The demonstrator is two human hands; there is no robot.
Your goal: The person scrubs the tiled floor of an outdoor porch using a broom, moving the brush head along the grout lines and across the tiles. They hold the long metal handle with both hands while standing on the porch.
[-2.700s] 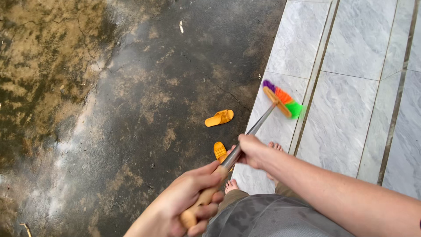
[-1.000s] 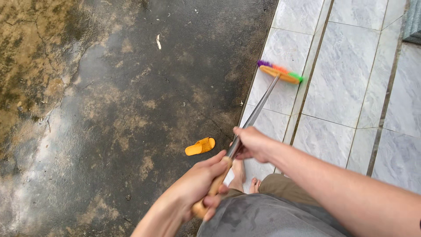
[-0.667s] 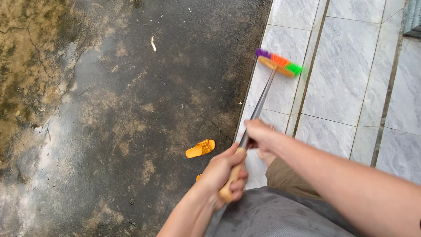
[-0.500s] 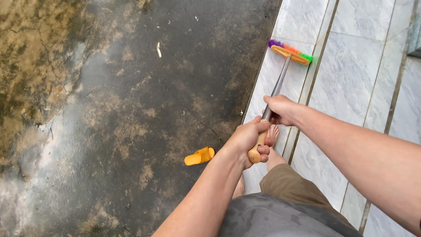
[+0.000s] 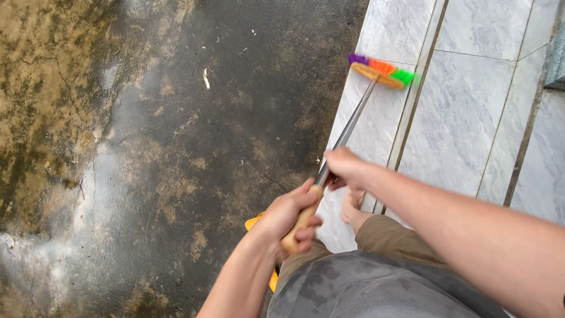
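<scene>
1. Far left: wet concrete ground (image 5: 147,176), dark, with brown-green staining and a pale glare streak. Small white scrap (image 5: 206,78) lies on it, well apart from everything else.
2. Orange sandal (image 5: 254,222) on the concrete, mostly hidden under the left forearm; a second orange bit shows lower down beside the shorts.
3. Left hand (image 5: 288,218): grip clenched around the wooden end of the broom handle (image 5: 347,132), fingers wrapped fully round it.
4. Right hand (image 5: 344,168): grip closed on the metal part of the same handle, just above the left hand. Slightly blurred.
5. A bare foot (image 5: 353,206) stands on the tile edge, just below the right hand.
6. Handle runs diagonally up and right to the broom head (image 5: 381,69), with purple, orange and green bristles, resting on the grey marble tiles (image 5: 471,118) near the step edge.
7. Grey shorts (image 5: 365,288) along the bottom edge.
</scene>
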